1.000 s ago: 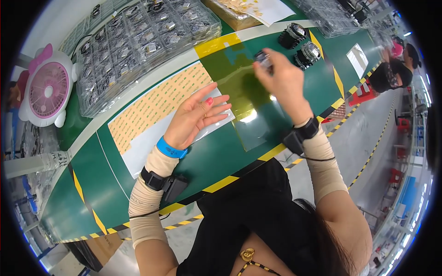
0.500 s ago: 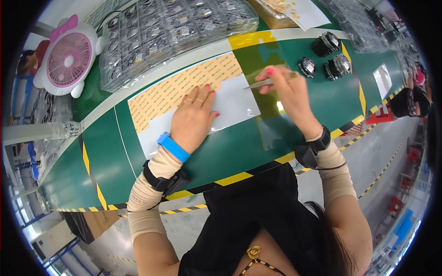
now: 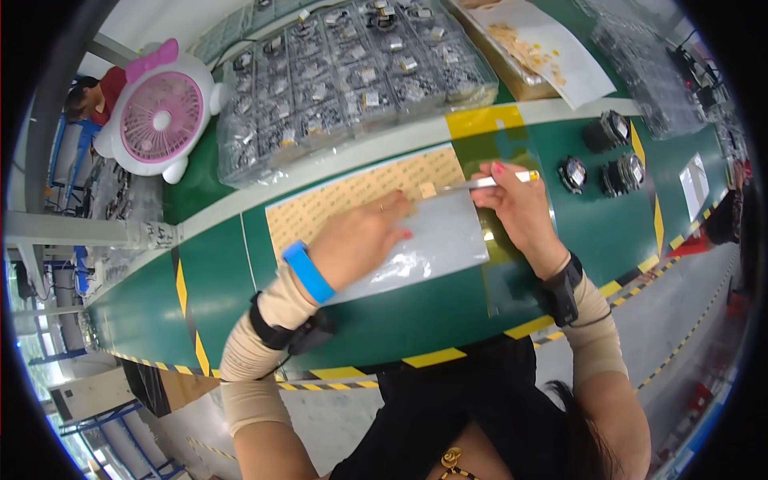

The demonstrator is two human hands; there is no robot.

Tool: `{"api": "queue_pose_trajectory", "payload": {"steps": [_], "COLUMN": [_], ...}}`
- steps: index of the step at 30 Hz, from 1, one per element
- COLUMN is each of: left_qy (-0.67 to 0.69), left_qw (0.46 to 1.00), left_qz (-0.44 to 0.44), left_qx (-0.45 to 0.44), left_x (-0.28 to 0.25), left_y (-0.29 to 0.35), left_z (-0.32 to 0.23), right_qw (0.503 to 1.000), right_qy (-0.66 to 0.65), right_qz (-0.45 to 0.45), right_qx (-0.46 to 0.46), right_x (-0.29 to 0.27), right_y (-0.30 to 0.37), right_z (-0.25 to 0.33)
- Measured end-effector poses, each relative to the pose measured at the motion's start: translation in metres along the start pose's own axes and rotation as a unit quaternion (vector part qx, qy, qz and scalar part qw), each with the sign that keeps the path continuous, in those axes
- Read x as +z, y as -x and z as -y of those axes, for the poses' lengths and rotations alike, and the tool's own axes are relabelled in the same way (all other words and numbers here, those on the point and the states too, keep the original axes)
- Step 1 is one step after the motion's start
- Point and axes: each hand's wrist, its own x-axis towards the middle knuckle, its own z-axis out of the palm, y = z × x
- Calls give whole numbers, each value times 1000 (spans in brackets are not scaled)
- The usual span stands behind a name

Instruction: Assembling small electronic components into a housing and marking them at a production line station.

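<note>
A sheet of tan adhesive stickers (image 3: 344,186) with green marks lies on the green table, its nearer part bare glossy white backing (image 3: 436,232). My left hand (image 3: 356,244), slightly blurred, rests over the sheet with its fingers stretched out and thumb apart. Pinched in my right hand (image 3: 520,212) is a pair of slim metal tweezers (image 3: 482,183), pointing left across the sheet's right edge. At the tweezers' tip is a small tan sticker piece (image 3: 428,190), close to my left fingertips. Whether it is fully off the backing I cannot tell.
Clear plastic trays (image 3: 352,88) of small parts are stacked behind the sheet. Several black round lens-like modules (image 3: 622,175) stand at the right. A pink and white fan (image 3: 160,120) is at the left. Tan scraps (image 3: 524,52) lie on white paper over a box.
The tweezers have swung up and now meet a small tan sticker piece. My left hand's fingers have shifted toward that tip. The whole view has also shifted.
</note>
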Motion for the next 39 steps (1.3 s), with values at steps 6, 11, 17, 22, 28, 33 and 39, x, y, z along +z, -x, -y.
{"api": "queue_pose_trajectory", "payload": {"steps": [6,11,17,22,28,33,39], "left_qy": [-113,-147,-175,160,695,783,726], "left_qw": [982,958,933,944,679,522,595], "left_qz": [-141,-79,-3,-193,22,80,-10], "left_qx": [-50,-231,-314,-214,-236,-328,-344], "left_x": [-60,-51,-39,-51,-32,12,38], "left_y": [-142,-242,-281,-257,-126,-23,17], "left_z": [104,148,160,163,57,-9,-30], "right_qw": [998,997,993,992,998,999,990], "right_qy": [-21,-37,-82,-91,-59,-37,86], "right_qz": [10,4,1,18,9,5,107], "right_qx": [54,74,85,84,-18,-33,-34], "right_x": [-3,-4,-10,-13,-16,-5,9], "right_y": [1,1,1,5,10,13,18], "right_z": [-4,-1,4,5,10,13,-13]}}
